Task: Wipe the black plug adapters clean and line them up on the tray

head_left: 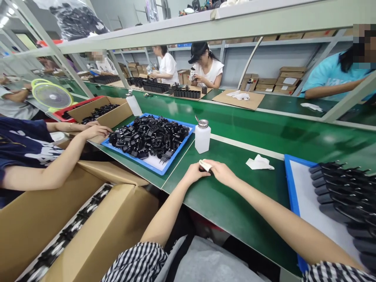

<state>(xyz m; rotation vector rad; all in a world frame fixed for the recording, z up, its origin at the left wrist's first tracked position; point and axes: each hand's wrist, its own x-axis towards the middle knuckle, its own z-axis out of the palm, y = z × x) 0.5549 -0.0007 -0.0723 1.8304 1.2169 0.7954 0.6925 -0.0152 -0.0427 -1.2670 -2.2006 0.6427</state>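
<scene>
Over the green bench my two hands meet. My left hand (194,174) is closed around a small black plastic piece (201,169), mostly hidden by fingers and cloth. With closed fingers, my right hand (222,172) presses a folded white cloth (205,165) against that piece. Just behind them stands a white pump bottle (202,138) with a metal top. To the left, a blue-rimmed tray (162,170) holds a heap of black plug adapters (149,135). On the right, another blue-rimmed tray (304,192) carries rows of black plug adapters (342,196), pins upward.
A crumpled white cloth (261,162) lies right of my hands. At left, a co-worker's hand (95,131) reaches the heaped tray's edge. Cardboard boxes (117,219) stand low at left; a second white bottle (133,103) stands behind the tray. A shelf beam (188,29) crosses overhead.
</scene>
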